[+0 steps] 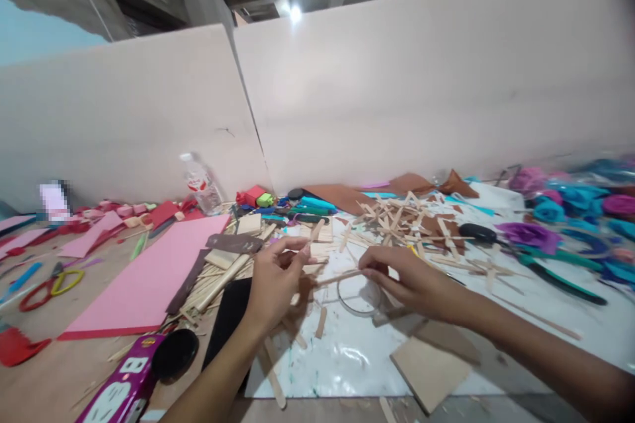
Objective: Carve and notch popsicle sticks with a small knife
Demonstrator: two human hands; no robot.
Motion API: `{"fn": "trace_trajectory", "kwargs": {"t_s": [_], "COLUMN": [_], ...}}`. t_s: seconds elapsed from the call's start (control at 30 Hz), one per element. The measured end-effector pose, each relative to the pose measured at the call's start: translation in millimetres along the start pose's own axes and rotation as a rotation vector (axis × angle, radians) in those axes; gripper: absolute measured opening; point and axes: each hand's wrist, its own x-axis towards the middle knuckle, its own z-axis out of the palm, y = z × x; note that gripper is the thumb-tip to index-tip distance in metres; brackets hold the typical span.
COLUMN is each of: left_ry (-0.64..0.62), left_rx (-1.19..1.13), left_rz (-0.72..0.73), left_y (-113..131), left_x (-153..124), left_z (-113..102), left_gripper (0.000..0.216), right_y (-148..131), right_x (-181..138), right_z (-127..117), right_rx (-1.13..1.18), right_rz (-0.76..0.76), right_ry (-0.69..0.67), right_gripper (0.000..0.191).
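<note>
My right hand (pixel 401 277) is closed in a pinch on one end of a wooden craft stick (pixel 335 277), which points left toward my other hand. Across from it, my left hand (pixel 278 277) has thumb and index fingertip pressed together; a short stick end (pixel 316 231) shows just above them, and I cannot tell whether it is in the pinch or behind. Below the right hand's stick lies a thin pale ring (pixel 358 310) on the white sheet (pixel 337 370). A loose stick piece (pixel 321 322) rests between the hands.
Stick stars (pixel 401 218) pile up behind my right hand, with green-handled pliers (pixel 560 277) to the right. A wooden square (pixel 431 370) lies in front. Leftward are pink foam sheets (pixel 149 271), a purple box (pixel 124 383), scissors (pixel 52 287) and a bottle (pixel 201 185).
</note>
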Motion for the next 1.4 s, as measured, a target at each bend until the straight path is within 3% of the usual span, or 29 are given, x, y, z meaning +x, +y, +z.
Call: {"fn": "trace_trajectory", "kwargs": {"t_s": [0.1,0.27,0.5,0.63,0.77,0.97,1.1,1.23,1.4], "left_ry": [-0.06,-0.315,-0.513,-0.571,-0.548,-0.584,-0.634,-0.742,-0.914], "left_rx": [-0.029,0.012,0.38,0.49,0.573,0.664,0.703,0.694,0.664], "left_rz": [-0.024,-0.094,0.332,0.461,0.556,0.69,0.823,0.966,1.037], "left_y": [0.0,2.6,-9.5,-11.1,-4.0,4.8,7.9,11.2,11.4], "left_x": [-9.9,-39.9,-67.2,-65.3,-64.9,-67.7,-71.1,-81.4,-91.1], "left_z": [9.3,33.7,59.4,58.8,55.2,53.5,55.0,59.1,66.7], "left_gripper": [0.028,0.023,0.016,0.017,0.018,0.01,0.012,0.027,0.039], "right_y": [10.0,22.1,31.6,30.6,33.1,37.1,35.6,32.7,31.2], "right_x": [-40.2,-77.7,-80.1,-84.6,-88.5,-92.2,-95.0,-96.0,-90.4], "right_z": [-32.0,-58.9,-59.9,-61.9,-64.0,-66.2,-60.5,-52.8,-47.1], "right_rx": [0.169,0.412,0.422,0.222,0.002,0.001,-0.001,-0.074,-0.125], "right_rz": [0.132,0.355,0.372,0.339,0.266,0.113,0.101,0.078,0.068], "right_ry": [0.004,-0.236,-0.416,-0.405,-0.336,-0.366,-0.392,-0.365,-0.168], "right_gripper": [0.026,0.032,0.018,0.014,0.016,0.017,0.011,0.02,0.024]}}
